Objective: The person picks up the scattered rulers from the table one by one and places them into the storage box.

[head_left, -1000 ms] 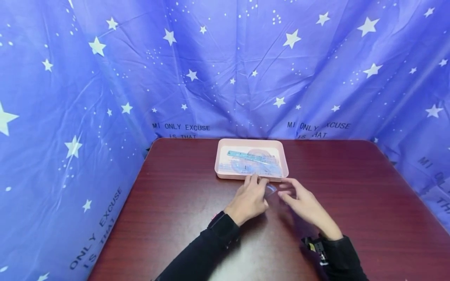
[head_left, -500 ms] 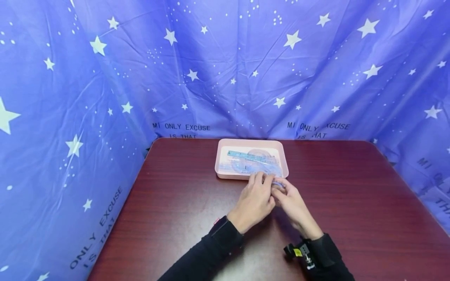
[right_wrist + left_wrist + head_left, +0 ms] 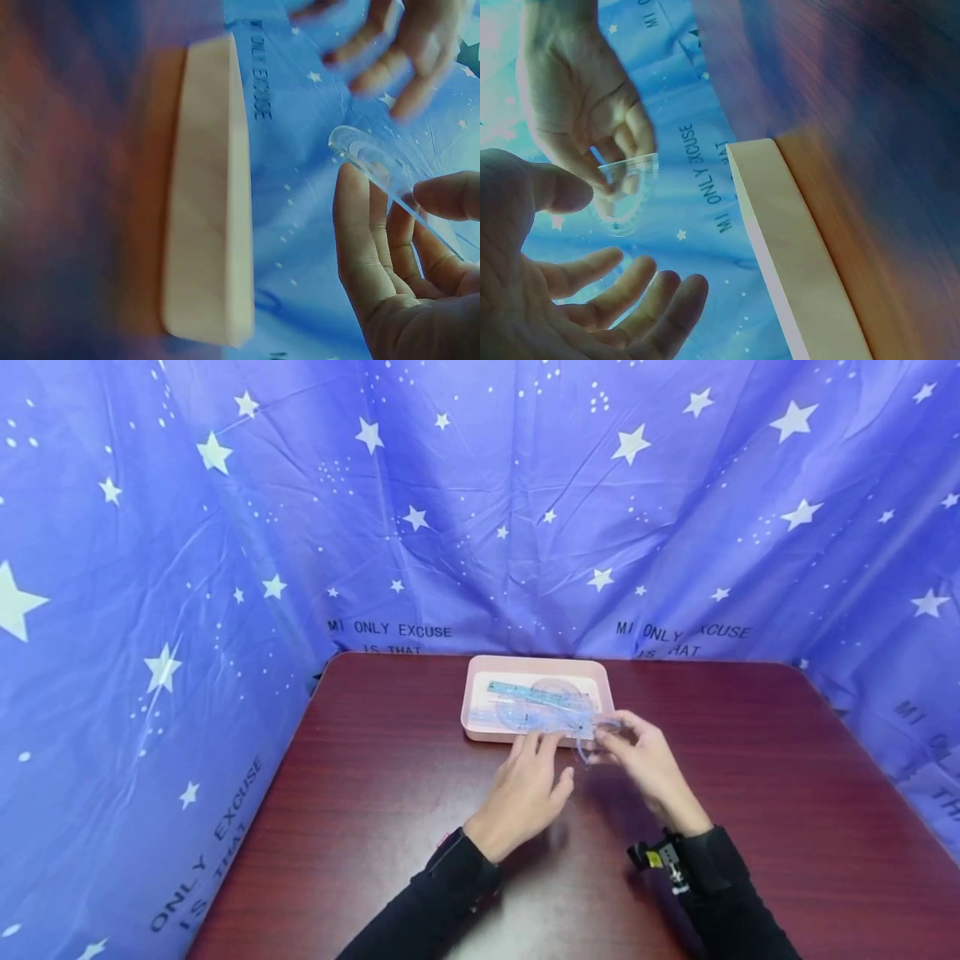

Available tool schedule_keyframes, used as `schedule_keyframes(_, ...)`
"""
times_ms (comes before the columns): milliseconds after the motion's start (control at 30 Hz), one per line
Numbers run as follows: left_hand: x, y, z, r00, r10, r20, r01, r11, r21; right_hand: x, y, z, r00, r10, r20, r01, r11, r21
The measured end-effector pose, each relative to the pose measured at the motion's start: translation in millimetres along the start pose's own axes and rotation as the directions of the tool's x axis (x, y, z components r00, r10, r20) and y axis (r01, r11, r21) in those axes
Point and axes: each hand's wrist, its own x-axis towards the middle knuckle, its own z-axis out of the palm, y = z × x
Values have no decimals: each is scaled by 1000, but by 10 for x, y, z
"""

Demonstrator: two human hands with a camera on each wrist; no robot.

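Note:
My right hand (image 3: pixel 654 768) pinches a clear plastic protractor (image 3: pixel 583 750) between thumb and fingers, just above the front right corner of a pink tray (image 3: pixel 487 736). In the right wrist view the protractor (image 3: pixel 379 166) is tilted, its rounded end beyond the fingertips. Scale marks show along its straight edge in the left wrist view. My left hand (image 3: pixel 519 797) has its fingers spread near the tray's front edge, apart from the protractor and holding nothing. Inside the tray lie a teal ruler (image 3: pixel 525 693) and other clear bluish pieces, overlapping, with outlines hard to separate.
The tray stands near the back edge of a dark red-brown wooden table (image 3: pixel 360 760). Behind the table and along its sides hangs a blue curtain (image 3: pixel 480 510) with white stars and lettering.
Both hands came together at the protractor half a second ago. Now the left hand has let go and drawn back left, while the right hand holds the protractor and has moved right and slightly up.

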Motion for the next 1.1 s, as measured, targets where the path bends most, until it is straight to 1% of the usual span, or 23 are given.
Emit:
schedule_keyframes(100, -43, -62, -44, 999, -41, 26, 41, 999, 0, 184, -115, -72, 999, -49, -7, 49, 995, -85)
schedule_keyframes(200, -89, -128, -91, 995, -79, 62, 79, 997, 9, 392, -247, -112, 996, -85, 12, 86, 989, -122)
schedule_keyframes(233, -104, -149, -106, 993, -94, 76, 93, 996, 18, 468, -289, -113, 995, -92, 23, 94, 988, -119)
schedule_keyframes(333, -147, -193, -153, 983, -144, 112, 140, 989, 35, 714, -402, -93, 994, -100, 52, 107, 982, -154)
schedule_keyframes(433, -178, -214, -181, 975, -180, 132, 175, 983, 48, 984, -466, -18, 992, -92, 82, 109, 964, -244)
schedule_keyframes(467, -186, -215, -187, 973, -188, 136, 183, 982, 52, 1079, -475, 14, 992, -85, 96, 109, 952, -287)
schedule_keyframes(533, -204, -219, -185, 970, -197, 142, 190, 980, 60, 1266, -463, 81, 990, -62, 125, 105, 921, -376)
schedule_keyframes(600, -222, -220, -176, 967, -206, 149, 197, 978, 71, 1441, -425, 150, 986, -26, 163, 99, 883, -458)
schedule_keyframes(667, -241, -217, -167, 965, -213, 153, 202, 976, 80, 1595, -367, 209, 979, 12, 203, 101, 836, -539)
schedule_keyframes(767, -273, -212, -164, 962, -222, 159, 207, 973, 102, 1776, -254, 293, 963, 63, 264, 119, 775, -620)
schedule_keyframes(867, -311, -221, -157, 962, -227, 154, 208, 969, 130, 1892, -144, 371, 938, 100, 331, 159, 724, -671)
schedule_keyframes(967, -347, -241, -151, 961, -237, 143, 215, 964, 154, 1954, -50, 440, 908, 130, 398, 214, 673, -708)
schedule_keyframes(1033, -367, -253, -151, 960, -243, 136, 220, 961, 165, 1982, 9, 466, 888, 137, 440, 270, 619, -737)
schedule_keyframes(1100, -382, -263, -152, 960, -248, 133, 225, 960, 167, 2006, 69, 476, 868, 139, 477, 322, 573, -753)
